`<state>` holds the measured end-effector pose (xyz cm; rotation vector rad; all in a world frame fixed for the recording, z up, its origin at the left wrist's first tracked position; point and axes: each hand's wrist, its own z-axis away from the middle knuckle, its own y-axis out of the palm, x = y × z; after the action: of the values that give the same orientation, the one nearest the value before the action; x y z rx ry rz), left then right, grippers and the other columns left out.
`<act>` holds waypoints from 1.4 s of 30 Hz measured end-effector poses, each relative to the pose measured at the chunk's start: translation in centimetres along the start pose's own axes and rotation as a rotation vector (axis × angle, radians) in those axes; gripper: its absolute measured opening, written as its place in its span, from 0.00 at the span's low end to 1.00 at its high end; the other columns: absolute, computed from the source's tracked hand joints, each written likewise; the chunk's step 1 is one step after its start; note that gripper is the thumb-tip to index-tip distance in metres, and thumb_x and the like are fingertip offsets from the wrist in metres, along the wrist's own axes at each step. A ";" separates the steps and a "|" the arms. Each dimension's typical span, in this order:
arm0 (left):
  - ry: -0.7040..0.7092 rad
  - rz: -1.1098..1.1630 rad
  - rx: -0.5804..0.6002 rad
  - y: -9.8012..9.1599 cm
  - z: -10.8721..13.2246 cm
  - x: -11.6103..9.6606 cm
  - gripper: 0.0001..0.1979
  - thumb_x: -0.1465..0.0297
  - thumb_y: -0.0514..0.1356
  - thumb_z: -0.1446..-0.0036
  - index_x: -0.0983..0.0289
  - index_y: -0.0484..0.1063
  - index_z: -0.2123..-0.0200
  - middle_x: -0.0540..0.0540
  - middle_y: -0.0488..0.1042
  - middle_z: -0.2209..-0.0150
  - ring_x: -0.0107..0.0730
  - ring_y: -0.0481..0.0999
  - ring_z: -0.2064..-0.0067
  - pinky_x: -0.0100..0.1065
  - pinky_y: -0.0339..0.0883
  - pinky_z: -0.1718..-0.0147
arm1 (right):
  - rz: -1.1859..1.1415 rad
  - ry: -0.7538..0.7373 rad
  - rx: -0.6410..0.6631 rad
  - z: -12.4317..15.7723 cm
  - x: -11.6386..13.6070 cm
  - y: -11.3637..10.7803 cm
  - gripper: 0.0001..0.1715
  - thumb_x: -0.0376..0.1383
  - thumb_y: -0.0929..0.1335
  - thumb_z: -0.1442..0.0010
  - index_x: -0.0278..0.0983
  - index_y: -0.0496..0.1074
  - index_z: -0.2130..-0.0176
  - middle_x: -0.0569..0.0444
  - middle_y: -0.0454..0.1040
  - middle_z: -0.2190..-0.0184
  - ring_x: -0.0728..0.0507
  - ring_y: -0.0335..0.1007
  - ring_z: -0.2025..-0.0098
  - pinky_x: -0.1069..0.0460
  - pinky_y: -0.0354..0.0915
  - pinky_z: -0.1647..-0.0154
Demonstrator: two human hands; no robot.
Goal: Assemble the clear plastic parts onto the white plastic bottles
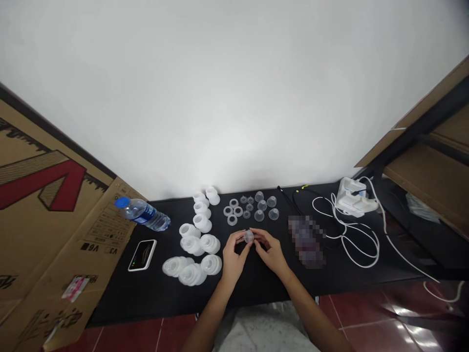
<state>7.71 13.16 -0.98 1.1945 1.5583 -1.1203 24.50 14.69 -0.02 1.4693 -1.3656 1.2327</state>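
Observation:
My left hand (234, 253) and my right hand (270, 248) meet near the table's middle. Between their fingertips they grip a small translucent dome-shaped cap (248, 236). Just beyond the hands lie several similar clear caps (262, 205), a few small clear disc-like pieces (246, 214) and several translucent rings (232, 220). To the left of my left hand stand white, wide-mouthed, funnel-like plastic parts (202, 223) in a loose row. Nearer to me are white parts with stepped, translucent tops (192, 275), grouped together.
On the black table (146, 298) a water bottle (146, 215) with a blue cap leans left, near a white-edged phone-like device (142, 255). A cardboard box (54, 220) borders the left side. A pixelated item (307, 242), white cables (361, 264) and a white power strip (355, 197) occupy the right.

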 end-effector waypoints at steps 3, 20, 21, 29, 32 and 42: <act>-0.012 0.050 0.008 0.0 0.0 0.4 0.16 0.61 0.68 0.33 0.60 0.78 0.46 0.60 0.81 0.46 0.44 0.84 0.45 0.49 0.81 0.43 | -0.051 -0.020 0.024 0.1 -0.1 -0.1 0.23 0.38 0.71 0.30 0.43 0.75 0.37 0.45 0.83 0.43 0.39 0.85 0.46 0.42 0.78 0.40; -0.054 0.108 0.090 -0.6 0.0 0.0 0.16 0.59 0.62 0.27 0.59 0.83 0.45 0.62 0.84 0.45 0.47 0.85 0.43 0.46 0.80 0.42 | -0.097 -0.023 0.046 0.0 -1.6 -0.2 0.32 0.38 0.78 0.35 0.49 0.73 0.35 0.48 0.81 0.40 0.39 0.84 0.48 0.41 0.77 0.39; -0.039 0.087 0.086 -0.6 0.0 0.0 0.16 0.59 0.62 0.27 0.59 0.84 0.45 0.62 0.84 0.45 0.47 0.85 0.43 0.46 0.79 0.42 | -0.100 -0.018 0.040 0.0 -1.7 -0.2 0.32 0.38 0.79 0.35 0.49 0.74 0.36 0.48 0.81 0.40 0.40 0.84 0.48 0.42 0.77 0.40; -0.021 0.001 0.032 -0.6 -0.3 0.0 0.12 0.60 0.65 0.29 0.59 0.86 0.52 0.61 0.86 0.50 0.46 0.86 0.48 0.42 0.80 0.49 | -0.112 0.020 0.020 0.1 -1.3 -0.1 0.24 0.39 0.79 0.35 0.46 0.76 0.41 0.49 0.82 0.44 0.39 0.84 0.49 0.42 0.77 0.40; -0.029 0.005 0.019 -0.6 -0.3 -0.3 0.12 0.60 0.65 0.29 0.59 0.87 0.54 0.60 0.86 0.51 0.45 0.86 0.49 0.41 0.80 0.51 | -0.131 0.025 0.018 0.2 -1.2 0.0 0.20 0.40 0.79 0.35 0.45 0.77 0.46 0.48 0.81 0.43 0.39 0.84 0.48 0.43 0.77 0.40; -0.181 0.064 -0.025 -0.6 -0.2 0.2 0.18 0.53 0.65 0.31 0.61 0.85 0.55 0.59 0.87 0.58 0.43 0.86 0.58 0.39 0.79 0.56 | -0.157 0.031 0.066 0.4 -1.4 -0.1 0.15 0.40 0.79 0.34 0.44 0.74 0.52 0.48 0.80 0.43 0.40 0.83 0.48 0.44 0.76 0.40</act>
<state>7.04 13.33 -1.07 1.0871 1.3842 -1.1312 24.67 14.68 -1.43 1.5651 -1.1755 1.2043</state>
